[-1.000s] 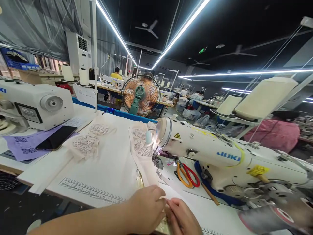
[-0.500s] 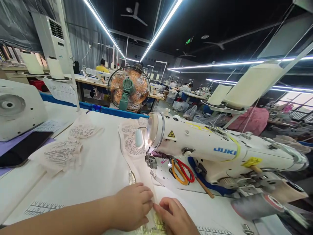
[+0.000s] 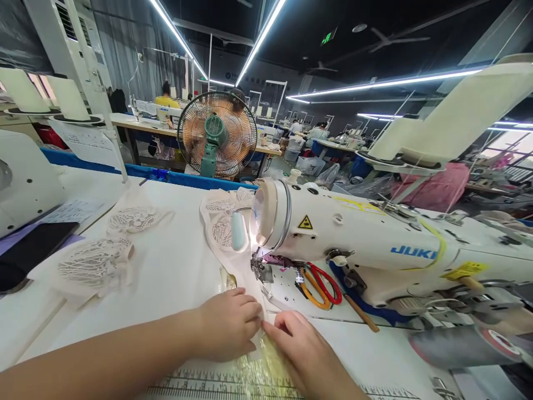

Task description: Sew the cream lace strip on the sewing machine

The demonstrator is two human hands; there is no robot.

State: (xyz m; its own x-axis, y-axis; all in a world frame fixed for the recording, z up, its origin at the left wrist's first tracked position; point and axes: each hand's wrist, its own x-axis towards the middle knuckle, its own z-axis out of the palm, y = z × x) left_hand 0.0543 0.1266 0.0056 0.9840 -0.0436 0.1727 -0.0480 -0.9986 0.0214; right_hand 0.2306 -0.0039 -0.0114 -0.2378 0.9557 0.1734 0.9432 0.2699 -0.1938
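Note:
A pale pink lace garment piece (image 3: 222,229) lies on the white table, its narrow end running past the sewing machine's needle area (image 3: 259,266) toward me. My left hand (image 3: 230,322) is closed on that narrow end, fingers curled and pressed down. Close beside it, my right hand (image 3: 306,347) pinches the edge of the same piece between thumb and forefinger. A yellowish see-through strip (image 3: 270,358) runs beneath both hands, over a printed ruler scale (image 3: 187,383). The fingertips partly hide the fabric edge.
The white JUKI machine (image 3: 358,233) fills the right side. Red- and orange-handled scissors (image 3: 322,286) and a wooden-handled tool (image 3: 361,314) lie under its arm. More lace pieces (image 3: 94,266) and a black phone (image 3: 35,253) are at left. A grey thread cone (image 3: 462,345) lies at right.
Both hands have moved slightly forward, nearer the needle, along with the fabric. More of the yellowish strip and ruler scale shows in front of me. The camera view has shifted.

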